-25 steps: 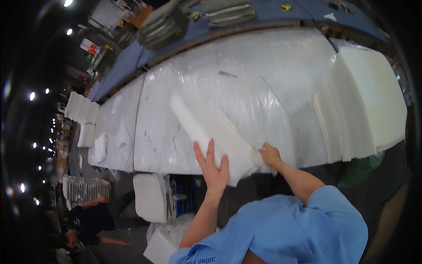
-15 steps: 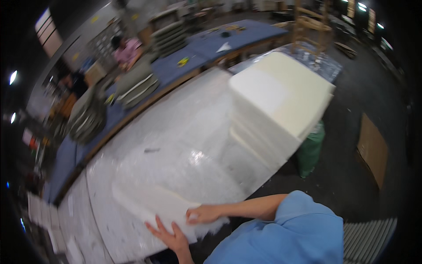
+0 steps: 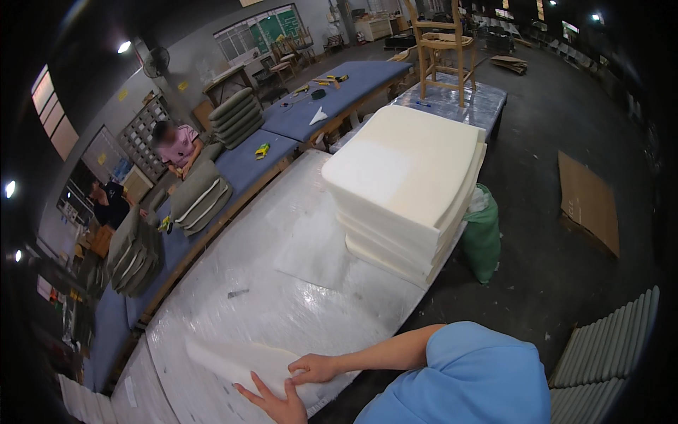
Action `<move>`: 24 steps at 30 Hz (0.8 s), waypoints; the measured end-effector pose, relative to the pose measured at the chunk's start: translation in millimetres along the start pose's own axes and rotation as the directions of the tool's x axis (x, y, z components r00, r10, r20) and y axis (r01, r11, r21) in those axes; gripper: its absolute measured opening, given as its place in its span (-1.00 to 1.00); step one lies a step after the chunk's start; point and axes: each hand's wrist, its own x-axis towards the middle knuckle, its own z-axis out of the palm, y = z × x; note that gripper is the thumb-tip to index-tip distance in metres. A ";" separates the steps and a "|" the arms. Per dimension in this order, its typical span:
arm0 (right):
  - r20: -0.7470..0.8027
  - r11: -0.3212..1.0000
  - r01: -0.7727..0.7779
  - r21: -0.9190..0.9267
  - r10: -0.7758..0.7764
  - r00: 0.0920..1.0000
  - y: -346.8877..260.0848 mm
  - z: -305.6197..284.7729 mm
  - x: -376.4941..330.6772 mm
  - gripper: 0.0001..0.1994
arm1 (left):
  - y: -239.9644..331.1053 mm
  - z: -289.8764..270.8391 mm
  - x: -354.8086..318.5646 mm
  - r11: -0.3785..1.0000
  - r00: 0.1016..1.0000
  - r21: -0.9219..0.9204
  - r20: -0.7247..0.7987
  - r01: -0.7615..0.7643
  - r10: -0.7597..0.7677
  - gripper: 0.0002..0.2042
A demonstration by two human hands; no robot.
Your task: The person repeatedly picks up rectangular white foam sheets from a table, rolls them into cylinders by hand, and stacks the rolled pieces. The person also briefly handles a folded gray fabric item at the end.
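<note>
A thin white padding sheet (image 3: 244,358) with a curved edge lies on the plastic-covered table (image 3: 205,297) close in front of me. My left hand (image 3: 275,403) rests on the sheet's near part, fingers spread. Right beside it, the fingers of my right hand (image 3: 314,369) are closed on the sheet near its right end. A stack of cream foam pads (image 3: 402,159) stands farther off on the same table, with a flat piece of white wadding (image 3: 311,251) at its left. A small dark strip (image 3: 239,293) lies beyond the sheet.
A long blue-topped table (image 3: 244,161) runs along the left, bearing stacked grey-green cushions (image 3: 201,194). Two people are behind it. A wooden chair frame (image 3: 443,53) stands on a plastic-covered surface at the back. A green sack (image 3: 482,240) and flat cardboard (image 3: 587,201) are at the right.
The view has turned, bringing more of the room into sight. My right hand is now closer to my left hand's index finger. Both hands remain at the padding sheet.
</note>
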 end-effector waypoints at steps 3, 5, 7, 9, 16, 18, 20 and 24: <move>0.083 0.993 -0.104 -0.048 0.107 0.991 0.9 11.9 4.4 -0.63 | -5.7 -4.4 -10.7 0.962 0.988 0.271 0.151 -0.025 -0.017 -0.28; 0.124 0.997 -0.063 -0.051 0.069 0.990 8.5 14.4 10.2 -0.69 | -14.6 0.6 -15.8 0.954 0.996 0.292 0.082 -0.061 0.039 -0.31; 0.144 0.978 -0.071 -0.197 0.101 0.984 28.9 17.4 10.3 -0.73 | -17.1 5.2 -17.9 0.950 0.997 0.304 0.043 -0.078 0.068 -0.35; 0.100 0.863 -0.124 -0.490 0.197 0.975 58.3 2.9 11.2 -0.75 | -11.8 14.4 -12.3 0.953 0.995 0.286 0.031 -0.103 0.099 -0.39; -0.171 0.880 -0.366 -0.301 0.328 0.929 44.6 -28.3 23.2 -0.66 | -14.2 13.0 -18.8 0.948 0.997 0.309 0.009 -0.073 0.074 -0.39; -0.096 0.958 -0.239 -0.159 0.226 0.969 8.6 2.8 43.9 -0.68 | -19.6 5.2 -18.8 0.935 1.000 0.354 0.012 -0.030 0.028 -0.36; -0.100 0.998 0.017 -0.066 -0.023 0.995 0.0 30.5 45.3 -0.69 | -17.6 8.0 -13.5 0.936 0.998 0.346 -0.002 -0.063 0.068 -0.33; 0.026 0.894 -0.112 -0.433 0.136 0.990 60.6 -6.6 10.5 -0.69 | -7.0 22.3 -9.7 0.942 0.996 0.326 -0.006 -0.084 0.091 -0.30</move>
